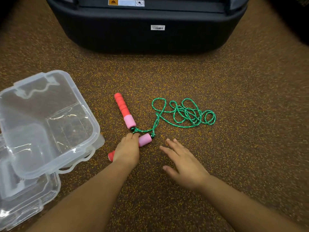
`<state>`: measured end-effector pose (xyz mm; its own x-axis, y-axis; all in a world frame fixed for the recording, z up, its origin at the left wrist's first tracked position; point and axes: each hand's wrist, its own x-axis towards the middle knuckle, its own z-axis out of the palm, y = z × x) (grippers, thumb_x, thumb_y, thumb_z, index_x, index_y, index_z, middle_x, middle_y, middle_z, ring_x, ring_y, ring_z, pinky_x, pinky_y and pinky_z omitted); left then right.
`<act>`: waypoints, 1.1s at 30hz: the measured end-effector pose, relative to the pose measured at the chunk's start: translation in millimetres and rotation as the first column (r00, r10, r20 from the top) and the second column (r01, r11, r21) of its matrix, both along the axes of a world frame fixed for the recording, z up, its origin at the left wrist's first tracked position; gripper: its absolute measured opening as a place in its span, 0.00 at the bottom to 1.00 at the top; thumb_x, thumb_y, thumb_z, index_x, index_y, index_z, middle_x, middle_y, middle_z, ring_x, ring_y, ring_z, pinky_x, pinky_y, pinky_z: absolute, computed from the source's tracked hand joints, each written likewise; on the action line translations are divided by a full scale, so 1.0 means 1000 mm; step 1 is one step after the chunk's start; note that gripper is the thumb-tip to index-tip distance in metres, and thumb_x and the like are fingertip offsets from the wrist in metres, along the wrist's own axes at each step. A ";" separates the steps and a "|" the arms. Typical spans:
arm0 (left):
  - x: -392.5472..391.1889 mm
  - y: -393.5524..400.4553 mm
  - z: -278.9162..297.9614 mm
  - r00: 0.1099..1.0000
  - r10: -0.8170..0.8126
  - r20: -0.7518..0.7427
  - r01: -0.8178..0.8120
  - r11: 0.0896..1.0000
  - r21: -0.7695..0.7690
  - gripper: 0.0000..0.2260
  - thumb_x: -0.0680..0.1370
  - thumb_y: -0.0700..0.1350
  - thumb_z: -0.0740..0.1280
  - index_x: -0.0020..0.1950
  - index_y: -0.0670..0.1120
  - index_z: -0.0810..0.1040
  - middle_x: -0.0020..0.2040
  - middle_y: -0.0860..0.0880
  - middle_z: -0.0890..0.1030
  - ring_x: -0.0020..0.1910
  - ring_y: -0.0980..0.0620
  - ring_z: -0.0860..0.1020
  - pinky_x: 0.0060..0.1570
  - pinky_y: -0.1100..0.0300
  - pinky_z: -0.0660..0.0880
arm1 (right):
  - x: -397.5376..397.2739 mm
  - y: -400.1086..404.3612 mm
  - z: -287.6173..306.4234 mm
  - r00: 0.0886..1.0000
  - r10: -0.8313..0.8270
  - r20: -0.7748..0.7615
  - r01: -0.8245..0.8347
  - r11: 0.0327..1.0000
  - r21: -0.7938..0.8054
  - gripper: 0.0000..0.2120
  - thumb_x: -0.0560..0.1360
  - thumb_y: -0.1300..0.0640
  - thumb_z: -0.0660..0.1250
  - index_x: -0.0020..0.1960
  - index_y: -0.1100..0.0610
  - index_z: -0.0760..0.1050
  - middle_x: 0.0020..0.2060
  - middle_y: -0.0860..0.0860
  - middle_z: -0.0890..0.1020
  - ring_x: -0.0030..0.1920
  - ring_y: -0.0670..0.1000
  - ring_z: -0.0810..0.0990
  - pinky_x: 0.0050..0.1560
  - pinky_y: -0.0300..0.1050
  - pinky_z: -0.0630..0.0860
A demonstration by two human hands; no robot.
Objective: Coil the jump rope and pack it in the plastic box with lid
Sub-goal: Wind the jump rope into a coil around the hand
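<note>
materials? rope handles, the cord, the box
Handles: likely foam, matte, red ribbed grip with a pink smooth end. Cord: looks like braided fibre, green flecked white. Box: clear hard plastic, glossy; the floor shows through.

green rope (184,113) tangled on floor | red-pink handles (124,113) near | clear box (93,124) open, left
</note>
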<state>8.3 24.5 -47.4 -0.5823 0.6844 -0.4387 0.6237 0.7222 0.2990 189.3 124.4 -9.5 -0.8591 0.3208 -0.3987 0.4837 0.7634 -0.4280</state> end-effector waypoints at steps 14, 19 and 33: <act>-0.018 -0.020 0.063 0.969 -0.178 0.169 0.137 0.963 0.233 0.21 0.75 0.37 0.65 0.66 0.50 0.71 0.64 0.47 0.75 0.63 0.45 0.74 0.65 0.51 0.68 | -0.013 0.015 0.029 0.979 -0.120 -0.166 0.123 0.992 0.010 0.34 0.76 0.51 0.64 0.77 0.45 0.52 0.78 0.46 0.53 0.78 0.49 0.47 0.76 0.45 0.46; -0.013 -0.025 0.097 0.938 -0.345 0.036 0.309 0.879 0.363 0.20 0.75 0.36 0.64 0.66 0.47 0.71 0.63 0.48 0.76 0.63 0.47 0.73 0.65 0.54 0.67 | -0.029 0.019 0.044 0.960 -0.102 -0.262 0.106 0.994 0.000 0.33 0.74 0.57 0.67 0.75 0.48 0.58 0.77 0.47 0.57 0.77 0.51 0.50 0.75 0.45 0.46; -0.003 -0.023 0.118 0.966 -0.084 0.246 -0.055 0.860 0.508 0.17 0.78 0.37 0.63 0.66 0.48 0.69 0.56 0.50 0.73 0.50 0.53 0.72 0.49 0.60 0.67 | 0.022 0.056 0.117 0.736 -0.514 -0.440 0.355 0.847 -0.396 0.07 0.77 0.59 0.65 0.42 0.51 0.78 0.32 0.51 0.77 0.33 0.43 0.71 0.38 0.44 0.69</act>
